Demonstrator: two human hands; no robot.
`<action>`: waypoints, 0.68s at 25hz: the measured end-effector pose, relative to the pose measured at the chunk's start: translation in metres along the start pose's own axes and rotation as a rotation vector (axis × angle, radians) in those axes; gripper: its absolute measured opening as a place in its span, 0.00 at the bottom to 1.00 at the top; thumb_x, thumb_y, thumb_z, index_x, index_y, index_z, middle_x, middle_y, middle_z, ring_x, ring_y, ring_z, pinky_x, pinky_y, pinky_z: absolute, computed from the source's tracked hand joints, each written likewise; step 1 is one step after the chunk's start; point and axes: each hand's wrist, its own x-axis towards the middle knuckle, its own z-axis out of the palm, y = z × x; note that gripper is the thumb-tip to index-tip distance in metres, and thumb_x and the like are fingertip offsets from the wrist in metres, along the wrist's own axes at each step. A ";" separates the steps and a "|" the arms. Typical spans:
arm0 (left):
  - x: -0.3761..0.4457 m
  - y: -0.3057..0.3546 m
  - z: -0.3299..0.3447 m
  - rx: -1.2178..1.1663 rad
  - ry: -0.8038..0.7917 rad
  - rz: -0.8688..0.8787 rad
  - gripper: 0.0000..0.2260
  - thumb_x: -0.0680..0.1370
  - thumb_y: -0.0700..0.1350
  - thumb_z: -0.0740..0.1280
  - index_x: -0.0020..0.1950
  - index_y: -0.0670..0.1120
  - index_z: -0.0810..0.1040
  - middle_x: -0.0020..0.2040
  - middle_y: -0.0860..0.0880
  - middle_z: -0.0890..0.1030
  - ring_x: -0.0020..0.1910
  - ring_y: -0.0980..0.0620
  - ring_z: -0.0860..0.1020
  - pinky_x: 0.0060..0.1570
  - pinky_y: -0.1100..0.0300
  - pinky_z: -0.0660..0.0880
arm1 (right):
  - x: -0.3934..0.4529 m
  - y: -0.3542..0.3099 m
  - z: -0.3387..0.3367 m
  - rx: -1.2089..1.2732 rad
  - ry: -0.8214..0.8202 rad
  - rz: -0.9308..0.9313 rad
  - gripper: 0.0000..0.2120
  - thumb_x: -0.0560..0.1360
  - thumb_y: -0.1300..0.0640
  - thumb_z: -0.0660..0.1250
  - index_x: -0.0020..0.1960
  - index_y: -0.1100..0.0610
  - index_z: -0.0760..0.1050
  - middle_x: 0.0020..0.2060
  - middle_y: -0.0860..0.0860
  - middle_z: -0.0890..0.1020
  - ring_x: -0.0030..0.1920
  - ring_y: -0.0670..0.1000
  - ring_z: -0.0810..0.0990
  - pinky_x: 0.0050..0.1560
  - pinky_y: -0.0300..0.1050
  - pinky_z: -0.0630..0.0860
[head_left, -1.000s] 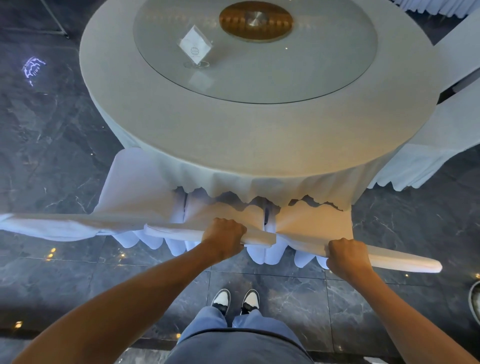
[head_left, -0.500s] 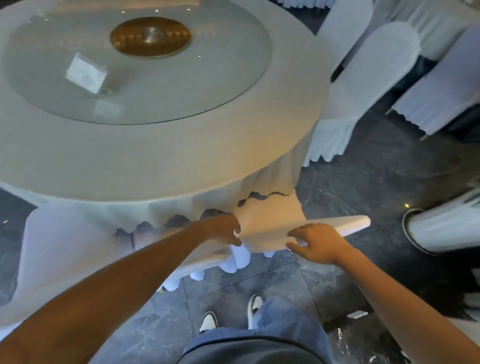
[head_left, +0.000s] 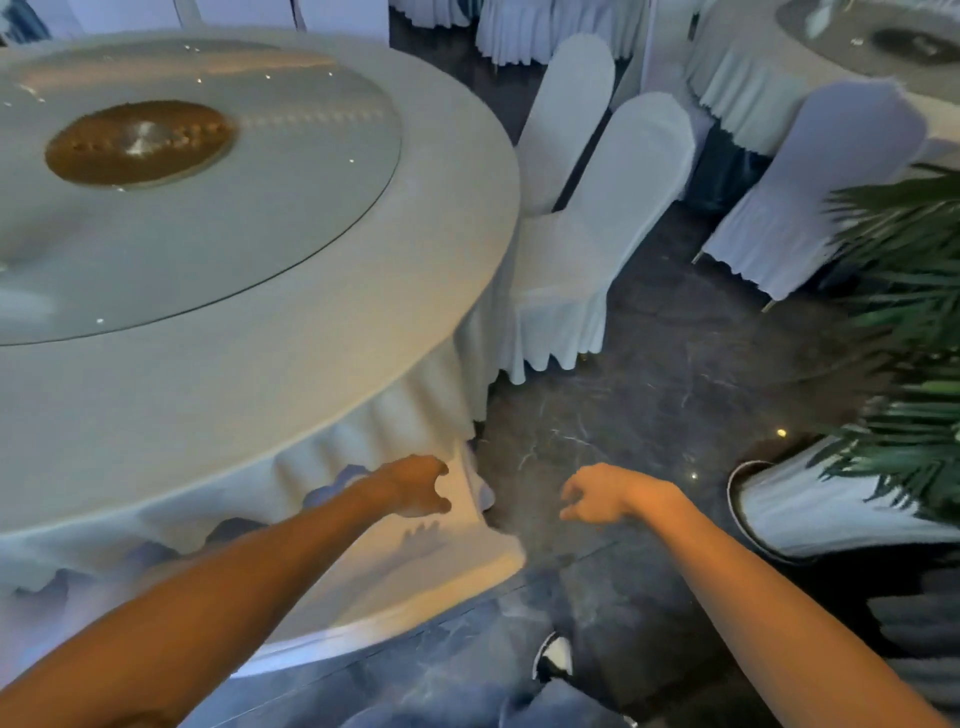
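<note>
A: Head camera, looking down. The left hand (head_left: 415, 486) is out over the white-covered chair (head_left: 441, 566), right at the hem of the tablecloth (head_left: 363, 431). What's the grip?

B: No grip at all. Thumb and fingers make a loose curl with a gap between them, and nothing sits in that gap. Whether the fingertips brush the cover, I can't tell, because the picture is smeared there.

A: And the right hand (head_left: 597, 493)?

B: Off to the side, over the dark stone floor (head_left: 649, 415), clear of the chair. Its fingers hang loosely bent, and it's holding nothing.

A: So where's the chair itself?

B: It sits tight against the round table (head_left: 311, 364). Its top edge runs below the left forearm and ends low between the two hands, nearer the left one.

A: Anything that holds something?

B: Far right, there's a round pot (head_left: 810, 514) wrapped in white, with a green palm-like plant (head_left: 914, 338) standing in it. The fronds spread out over the floor. On the table, a glass turntable (head_left: 234, 234) carries a brown disc (head_left: 137, 143) at its middle.

A: And round about?

B: Two more covered chairs (head_left: 597, 234) stand just beside the table's right edge. There's another table (head_left: 753, 78) behind them. One shoe (head_left: 556, 657) shows at the bottom, between the arms.
</note>
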 end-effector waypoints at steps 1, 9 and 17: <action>0.012 0.024 -0.009 -0.018 0.022 -0.025 0.30 0.77 0.58 0.66 0.76 0.48 0.64 0.74 0.49 0.67 0.71 0.46 0.67 0.66 0.52 0.67 | 0.002 0.025 -0.016 -0.010 0.004 -0.006 0.18 0.77 0.46 0.65 0.62 0.52 0.78 0.61 0.51 0.80 0.59 0.55 0.79 0.60 0.53 0.76; 0.134 0.135 -0.110 -0.043 0.249 -0.172 0.23 0.73 0.62 0.67 0.63 0.50 0.75 0.60 0.47 0.79 0.59 0.44 0.77 0.57 0.49 0.74 | 0.048 0.166 -0.165 -0.118 0.114 -0.039 0.21 0.78 0.49 0.63 0.69 0.55 0.73 0.69 0.53 0.74 0.67 0.56 0.72 0.67 0.51 0.69; 0.329 0.185 -0.230 -0.130 0.270 -0.210 0.27 0.74 0.61 0.65 0.70 0.50 0.69 0.67 0.48 0.74 0.65 0.44 0.72 0.62 0.46 0.67 | 0.189 0.280 -0.335 -0.238 0.129 -0.109 0.27 0.79 0.49 0.62 0.76 0.53 0.62 0.76 0.54 0.63 0.75 0.56 0.62 0.73 0.53 0.61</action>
